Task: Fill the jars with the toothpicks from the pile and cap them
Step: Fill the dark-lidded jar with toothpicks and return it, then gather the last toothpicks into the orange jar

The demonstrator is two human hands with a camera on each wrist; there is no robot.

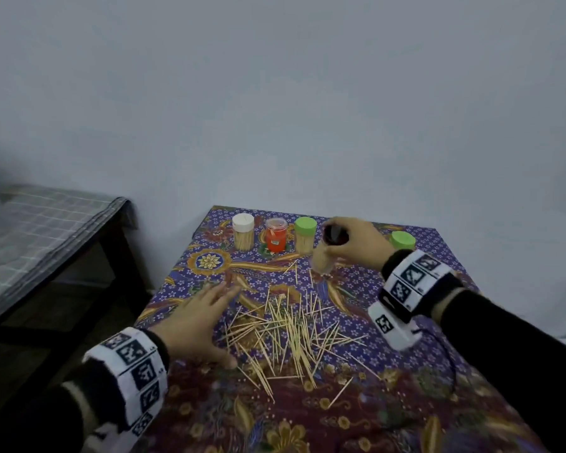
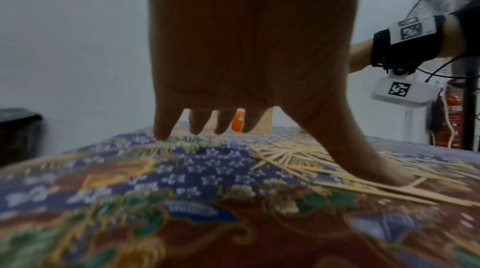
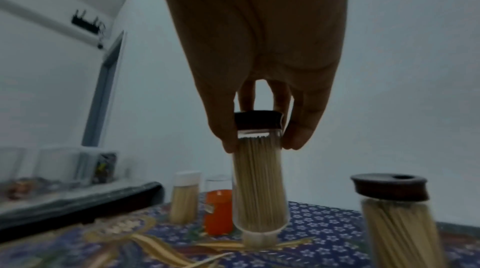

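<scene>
A loose pile of toothpicks (image 1: 285, 328) lies spread on the patterned cloth. My left hand (image 1: 209, 322) is flat beside its left edge, fingers straight and spread. In the left wrist view my left hand (image 2: 285, 98) has its fingertips (image 2: 162, 135) on the cloth and its thumb on the toothpicks (image 2: 298, 155). My right hand (image 1: 347, 238) grips a clear, toothpick-filled jar (image 1: 324, 259) by its dark cap (image 3: 257, 119). The jar (image 3: 259, 180) hangs slightly tilted, its base close to the cloth. White-capped (image 1: 243, 235), orange (image 1: 275, 237) and green-capped (image 1: 304, 235) jars stand at the back.
Another green cap (image 1: 402, 240) shows behind my right wrist. A brown-capped full jar (image 3: 394, 215) stands close on the right in the right wrist view. A dark side table with a checked cloth (image 1: 46, 230) stands to the left. A wall is right behind the table.
</scene>
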